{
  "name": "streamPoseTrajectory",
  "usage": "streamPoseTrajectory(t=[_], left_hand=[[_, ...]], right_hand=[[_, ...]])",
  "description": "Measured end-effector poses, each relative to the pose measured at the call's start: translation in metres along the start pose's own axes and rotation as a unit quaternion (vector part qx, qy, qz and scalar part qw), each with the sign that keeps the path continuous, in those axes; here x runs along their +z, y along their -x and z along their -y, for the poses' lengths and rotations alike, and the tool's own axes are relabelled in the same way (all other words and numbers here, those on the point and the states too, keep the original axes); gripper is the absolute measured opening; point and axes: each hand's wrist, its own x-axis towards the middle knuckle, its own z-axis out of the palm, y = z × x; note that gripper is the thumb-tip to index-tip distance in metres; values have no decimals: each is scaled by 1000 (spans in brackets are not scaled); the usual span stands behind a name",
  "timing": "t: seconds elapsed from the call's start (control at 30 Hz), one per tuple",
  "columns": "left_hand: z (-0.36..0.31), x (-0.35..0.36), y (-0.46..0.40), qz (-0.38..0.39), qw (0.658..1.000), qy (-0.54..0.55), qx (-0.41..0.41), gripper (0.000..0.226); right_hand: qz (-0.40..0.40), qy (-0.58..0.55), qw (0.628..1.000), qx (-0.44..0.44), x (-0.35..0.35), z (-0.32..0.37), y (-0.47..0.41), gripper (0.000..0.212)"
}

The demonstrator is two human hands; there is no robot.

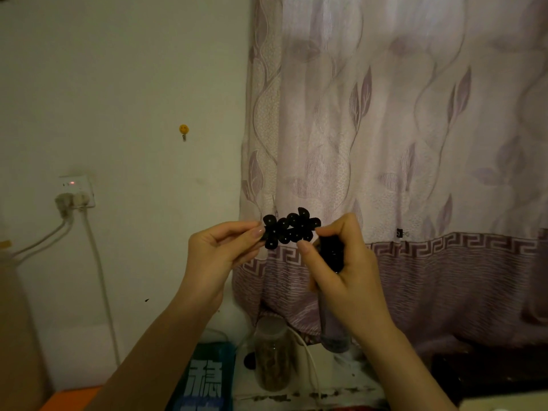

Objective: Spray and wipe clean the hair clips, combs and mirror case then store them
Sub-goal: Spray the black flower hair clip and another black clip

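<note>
Left hand (221,250) pinches clip (292,228) at its 9 o'clock end. Right hand (341,262) pinches 3 o'clock end, palm also clamping dark bottle (332,292), probably sprayer. Clip's long axis 9-to-3, raised before curtain (415,143). Both hands equally near.

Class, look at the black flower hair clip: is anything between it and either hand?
Nothing visible stands between them. The left hand pinches the black flower hair clip at its left end, and the right hand pinches its right end. The right hand's grip also holds a dark bottle, below the clip, not between.
</note>
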Motion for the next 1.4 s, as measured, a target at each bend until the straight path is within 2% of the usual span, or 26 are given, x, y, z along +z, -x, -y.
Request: streamPoseTrajectory(t=[0.13, 0.23, 0.37, 0.53, 0.67, 0.77, 1.0, 1.23, 1.4], left_hand=[[0, -5, 0, -3, 1000, -9, -3, 25], [1, -8, -1, -2, 1000, -8, -10, 23], [2, -11, 0, 14, 1000, -12, -17, 19], [4, -17, 1, 39, 998, -25, -35, 20], [7, -20, 4, 68, 996, -25, -52, 14], [12, -21, 8, 80, 994, -9, -69, 21], [26, -22, 16, 81, 993, 2, -89, 25], [28, -27, 19, 128, 982, -118, -68, 38], [19, -21, 18, 171, 973, -151, -35, 43]], right_hand=[[1, -37, 999, 13, -5, -3, -1, 24], [5, -69, 997, 39, -10, -6, -1, 40], [-26, -118, 988, 96, -17, -14, -2, 62], [-48, -128, 979, 153, -24, -25, -2, 76], [-38, -145, 971, 189, -25, -30, 0, 77], [-27, -173, 960, 221, -22, -31, 4, 76], [-18, -212, 943, 255, -19, -31, 12, 61], [-13, -211, 942, 259, -22, -31, 15, 59], [20, -187, 951, 248, -20, -27, 17, 59]])
